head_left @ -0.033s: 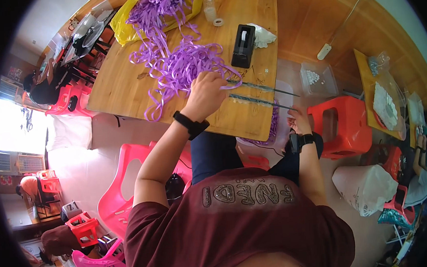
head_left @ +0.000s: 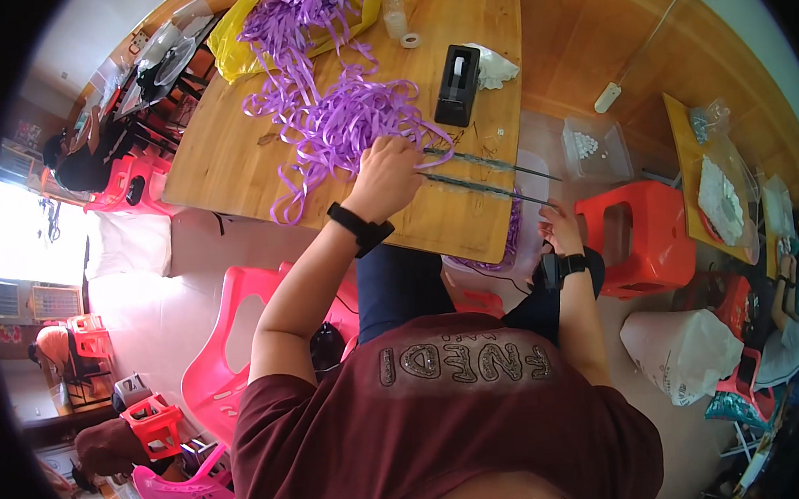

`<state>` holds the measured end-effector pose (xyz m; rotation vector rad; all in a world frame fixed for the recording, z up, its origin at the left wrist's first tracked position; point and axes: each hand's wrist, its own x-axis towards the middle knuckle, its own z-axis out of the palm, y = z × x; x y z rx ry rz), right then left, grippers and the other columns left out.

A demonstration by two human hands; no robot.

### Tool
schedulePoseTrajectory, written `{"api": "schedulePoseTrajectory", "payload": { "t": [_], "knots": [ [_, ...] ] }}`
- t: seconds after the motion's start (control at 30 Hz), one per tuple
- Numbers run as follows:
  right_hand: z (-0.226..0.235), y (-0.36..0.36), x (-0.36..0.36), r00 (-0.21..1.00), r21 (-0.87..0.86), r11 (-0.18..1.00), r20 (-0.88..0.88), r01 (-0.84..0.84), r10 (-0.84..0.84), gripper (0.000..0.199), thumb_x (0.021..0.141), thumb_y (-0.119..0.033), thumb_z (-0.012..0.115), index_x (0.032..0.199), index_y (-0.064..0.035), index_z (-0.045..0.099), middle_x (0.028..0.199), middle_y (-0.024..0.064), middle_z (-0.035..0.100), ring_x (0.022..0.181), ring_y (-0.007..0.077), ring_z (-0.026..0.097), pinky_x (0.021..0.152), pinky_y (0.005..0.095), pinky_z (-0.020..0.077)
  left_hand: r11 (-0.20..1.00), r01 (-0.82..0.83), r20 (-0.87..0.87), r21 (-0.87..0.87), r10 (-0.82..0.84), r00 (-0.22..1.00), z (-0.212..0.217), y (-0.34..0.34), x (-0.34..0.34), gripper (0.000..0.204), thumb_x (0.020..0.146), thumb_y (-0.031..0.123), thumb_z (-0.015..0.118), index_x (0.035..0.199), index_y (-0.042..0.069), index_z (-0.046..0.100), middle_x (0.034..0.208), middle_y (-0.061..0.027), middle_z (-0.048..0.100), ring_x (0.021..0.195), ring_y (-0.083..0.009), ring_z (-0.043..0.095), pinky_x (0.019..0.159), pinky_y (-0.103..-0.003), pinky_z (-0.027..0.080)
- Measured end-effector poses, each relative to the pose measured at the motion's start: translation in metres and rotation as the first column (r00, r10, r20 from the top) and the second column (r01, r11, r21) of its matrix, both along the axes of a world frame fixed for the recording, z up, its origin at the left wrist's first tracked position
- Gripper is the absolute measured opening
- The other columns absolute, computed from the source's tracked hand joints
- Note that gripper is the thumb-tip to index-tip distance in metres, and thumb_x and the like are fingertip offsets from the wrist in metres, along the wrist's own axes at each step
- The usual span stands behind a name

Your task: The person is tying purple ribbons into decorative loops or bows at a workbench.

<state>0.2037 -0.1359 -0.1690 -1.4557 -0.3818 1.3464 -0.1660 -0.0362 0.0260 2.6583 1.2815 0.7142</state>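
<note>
A tangled heap of purple ribbon (head_left: pixel 355 115) lies on the wooden table. At its right edge my left hand (head_left: pixel 389 172) is closed, with a strand of the ribbon at its fingertips. Two thin dark green sticks stretch from beside those fingers out past the table's right edge. The farther stick (head_left: pixel 495 163) lies across the tabletop, and its tip juts out free. My right hand (head_left: pixel 559 228) is off the table's near right corner, fingers bent, at the outer end of the nearer stick (head_left: pixel 487 187). My left fingertips are partly hidden by the hand.
A black tape dispenser (head_left: pixel 456 86) stands beyond the sticks, beside crumpled white material (head_left: pixel 494 68). A yellow bag (head_left: pixel 231 45) with more ribbon sits at the far left. To my right are a red stool (head_left: pixel 636 235) and a clear bin (head_left: pixel 595 151). A pink chair (head_left: pixel 218 352) stands left.
The pale shine along the nearer stick has faded. Both hands stay in nearly the same places, and the view has shifted very slightly.
</note>
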Motion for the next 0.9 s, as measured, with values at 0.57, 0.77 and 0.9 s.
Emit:
{"api": "schedulePoseTrajectory", "payload": {
  "t": [0.57,0.77,0.9],
  "knots": [
    [0.162,-0.015,-0.158,0.687,0.458,0.652,0.713,-0.604,0.136,0.018,0.089,-0.01,0.071,0.105,-0.0043,0.07,0.081,0.0004,0.065,0.07,0.0071,0.059,0.063,0.0227,0.0467,0.668,0.624,0.299,-0.406,-0.548,0.781,0.056,-0.053,0.019,0.017,0.082,0.017,0.071,0.092,0.005,0.065,0.095,-0.0128,0.066,0.093,-0.0336,0.063,0.084,-0.043,0.05],
    [0.188,-0.021,-0.172,0.787,0.396,0.739,0.545,-0.545,0.289,0.022,0.099,-0.021,0.062,0.1,0.0003,0.069,0.091,0.0034,0.069,0.074,0.0085,0.06,0.068,0.0221,0.0481,0.959,-0.12,0.108,0.256,0.095,0.99,0.004,0.037,-0.052,0.03,0.082,0.02,0.07,0.109,0.007,0.069,0.101,-0.0168,0.068,0.097,-0.0361,0.064,0.087,-0.044,0.05],
    [0.197,-0.029,-0.166,0.87,0.561,0.739,0.487,-0.373,0.07,0.025,0.101,-0.02,0.057,0.098,0.0016,0.069,0.088,0.0047,0.069,0.074,0.0087,0.059,0.067,0.0232,0.0479,0.982,-0.044,0.144,-0.185,0.071,0.987,0.001,0.084,-0.095,0.027,0.087,0.014,0.058,0.111,0.005,0.066,0.095,-0.0214,0.067,0.093,-0.0405,0.064,0.086,-0.047,0.05]
  ]
}}
